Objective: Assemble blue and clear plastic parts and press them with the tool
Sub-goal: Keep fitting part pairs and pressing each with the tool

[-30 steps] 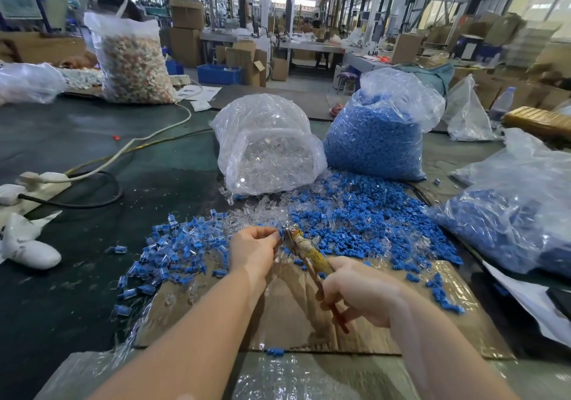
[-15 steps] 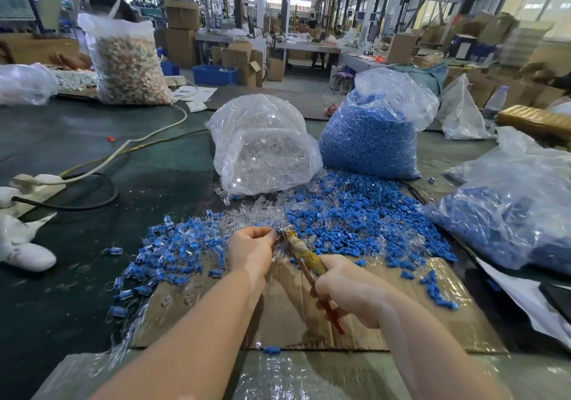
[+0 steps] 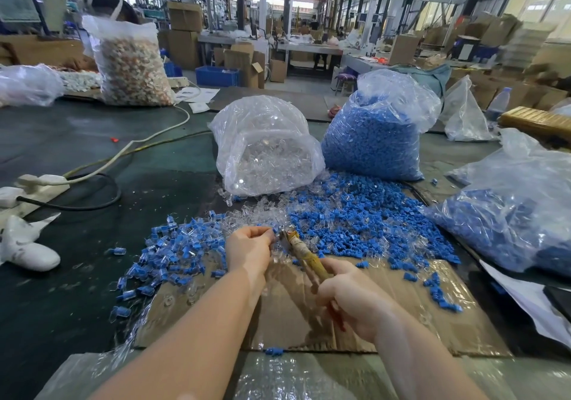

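Barely anything has shifted since a second ago: the small part is kept pinched in the curled left hand [image 3: 249, 250], though it can't really be made out. The tool [image 3: 304, 254] is gripped by the right hand [image 3: 352, 299], its long axis angled up-left so the tip sits just beside the left fingertips, with loose blue parts [image 3: 364, 217] piled beyond on the table [image 3: 77, 291].

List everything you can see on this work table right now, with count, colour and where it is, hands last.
Bag of clear parts: one, transparent, centre back.
Bag of blue parts: one, blue, right of it.
Third bag: one, blue contents, far right.
Loose parts pile: many, blue and clear, before the bags.
Cardboard sheet: one, brown, near edge.
Shoe: one, white, far left.
Tool: one, yellowish, centre.
Left hand: pinching a part at the tool tip.
Right hand: gripping the tool.
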Tool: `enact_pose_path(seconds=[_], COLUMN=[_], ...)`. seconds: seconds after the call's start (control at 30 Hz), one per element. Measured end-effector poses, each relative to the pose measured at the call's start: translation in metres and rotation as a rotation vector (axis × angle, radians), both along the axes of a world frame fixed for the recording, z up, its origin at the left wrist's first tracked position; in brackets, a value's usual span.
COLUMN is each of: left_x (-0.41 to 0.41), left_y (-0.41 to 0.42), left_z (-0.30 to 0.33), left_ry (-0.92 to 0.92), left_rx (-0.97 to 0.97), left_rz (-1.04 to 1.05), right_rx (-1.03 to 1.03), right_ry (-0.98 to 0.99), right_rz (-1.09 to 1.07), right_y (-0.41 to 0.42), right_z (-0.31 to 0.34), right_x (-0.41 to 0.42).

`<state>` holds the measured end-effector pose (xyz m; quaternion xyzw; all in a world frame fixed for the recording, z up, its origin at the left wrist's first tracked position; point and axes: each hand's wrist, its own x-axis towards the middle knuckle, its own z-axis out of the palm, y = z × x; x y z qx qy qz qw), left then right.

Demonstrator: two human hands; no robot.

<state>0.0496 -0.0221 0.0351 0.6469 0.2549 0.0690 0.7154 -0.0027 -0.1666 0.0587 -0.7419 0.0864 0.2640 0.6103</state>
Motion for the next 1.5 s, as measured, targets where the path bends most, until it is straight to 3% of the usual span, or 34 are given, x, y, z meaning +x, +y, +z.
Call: enact_pose_path(seconds=[0.13,0.27,0.43,0.67,0.8,0.97,1.1,1.27,1.5], left_x=[0.002,0.001,0.001,-0.002,-0.007,-0.02,-0.02,-0.02,-0.021], left_y=[0.016,0.039,0.075,0.081,0.058,0.016,-0.005,-0.019,-0.02], left_z=[-0.004,-0.009,-0.021,-0.031,-0.032,-0.034,-0.043,-0.054,-0.063], left_ry=[-0.005,-0.052,0.064,0.153,-0.073,-0.384,-0.376,-0.381,-0.416], left_rx=[0.113,0.629,1.054,1.194,1.154,0.995,0.94,1.035,1.084], left_rz=[0.057,0.045,0.095,0.117,0.049,-0.316,-0.451,-0.513,-0.53], right_rx=[-0.42,-0.778,-1.153,-1.422,-1.447,-1.455,-1.479,-1.213,-1.111], right_ry=[-0.329,-0.407,-0.449,-0.444,-0.433,-0.385,-0.444,-0.865,-0.886], right_rz=[-0.099,-0.212,-0.277,-0.205,-0.178,-0.151,-0.163,0.002,0.079], right_y=[-0.007,-0.029,-0.059,-0.079,-0.08,-0.078,-0.072,-0.045,-0.015], right_z=[-0.019,-0.032,-0.043,-0.059,-0.064,-0.064,-0.057,-0.057,-0.068], right_x=[0.009,0.021,0.028,0.026,0.026,0.026,0.023,0.025,0.032])
